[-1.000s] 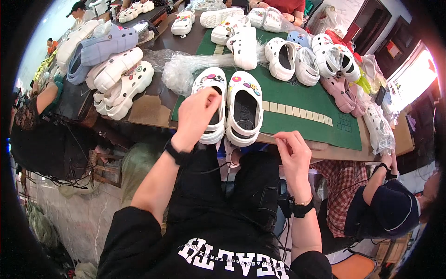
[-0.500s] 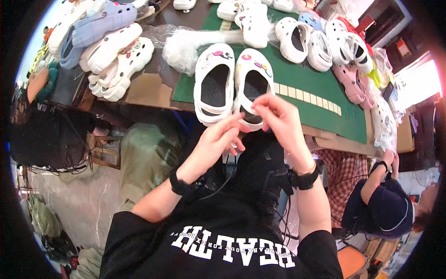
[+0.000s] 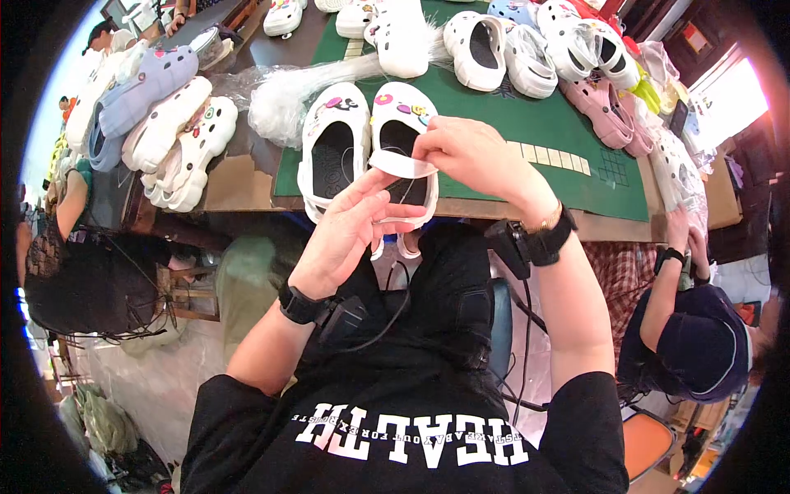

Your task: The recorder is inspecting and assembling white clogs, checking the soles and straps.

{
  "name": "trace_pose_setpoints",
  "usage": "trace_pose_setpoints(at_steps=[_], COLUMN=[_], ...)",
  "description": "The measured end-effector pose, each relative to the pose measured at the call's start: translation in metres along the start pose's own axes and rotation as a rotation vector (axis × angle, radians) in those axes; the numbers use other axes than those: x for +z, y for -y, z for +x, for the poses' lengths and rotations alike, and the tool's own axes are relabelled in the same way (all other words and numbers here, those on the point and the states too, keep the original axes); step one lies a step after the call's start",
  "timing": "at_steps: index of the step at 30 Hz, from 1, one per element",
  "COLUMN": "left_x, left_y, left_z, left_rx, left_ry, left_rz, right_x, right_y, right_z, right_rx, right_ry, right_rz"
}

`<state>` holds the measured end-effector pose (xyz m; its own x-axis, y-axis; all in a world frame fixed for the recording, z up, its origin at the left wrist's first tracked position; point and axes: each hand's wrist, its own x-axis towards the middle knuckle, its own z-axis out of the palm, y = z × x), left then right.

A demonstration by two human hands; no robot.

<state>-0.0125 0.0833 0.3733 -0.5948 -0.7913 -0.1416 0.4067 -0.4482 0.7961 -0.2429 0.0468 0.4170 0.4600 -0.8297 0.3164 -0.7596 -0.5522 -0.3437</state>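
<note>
Two white clogs stand side by side at the table's near edge, toes pointing away, with colourful charms on top. The left clog (image 3: 312,177) has a dark insole. On the right clog (image 3: 401,111), the white heel strap (image 3: 401,165) lies across the foot opening. My right hand (image 3: 477,156) is closed at the strap's right end, its fingertips pinched together; a thin strand there is hard to make out. My left hand (image 3: 346,235) has its fingers stretched out and apart, the index fingertip by the strap's left end and the others over the heel.
A bundle of clear plastic strands (image 3: 288,103) lies beyond the left clog on the green mat (image 3: 543,136). More white clogs (image 3: 527,62) and pink clogs (image 3: 605,115) stand at the right. Blue clogs (image 3: 156,86) and white ones pile up at the left. A co-worker (image 3: 687,329) sits at the right.
My right hand has moved up over the clog's opening, and the heel strap now shows across it. My left hand is lower and more spread. The head view has shifted slightly.
</note>
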Motion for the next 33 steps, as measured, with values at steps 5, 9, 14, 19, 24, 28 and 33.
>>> trace_pose_setpoints(at_steps=[5, 9, 14, 19, 24, 28, 33], left_x=[0.007, 0.0, 0.005, 0.008, 0.003, -0.002, -0.006], left_y=[-0.001, 0.001, -0.008, -0.005, -0.001, -0.001, 0.01], left_z=[0.006, 0.004, -0.015, -0.032, -0.034, -0.032, -0.036], left_rx=[0.065, 0.061, -0.001, 0.313, 0.213, 0.285, 0.435], left_ry=[-0.06, -0.089, -0.286, -0.488, -0.438, -0.449, -0.374], left_rz=[0.069, 0.21, 0.495, 1.062, 1.044, 1.01, 0.816], right_x=[0.001, 0.002, -0.004, -0.004, 0.009, 0.014, -0.001], right_y=[-0.009, -0.01, -0.006, 0.008, 0.018, -0.004, -0.012], right_z=[0.009, 0.005, 0.001, 0.007, 0.012, 0.003, 0.0], right_rx=[0.091, 0.077, 0.106, -0.015, -0.021, 0.006, 0.04], right_ry=[0.255, 0.22, 0.093, -0.187, -0.173, -0.129, 0.069], right_rz=[0.32, 0.434, 0.416, 0.321, 0.1, 0.022, 0.04])
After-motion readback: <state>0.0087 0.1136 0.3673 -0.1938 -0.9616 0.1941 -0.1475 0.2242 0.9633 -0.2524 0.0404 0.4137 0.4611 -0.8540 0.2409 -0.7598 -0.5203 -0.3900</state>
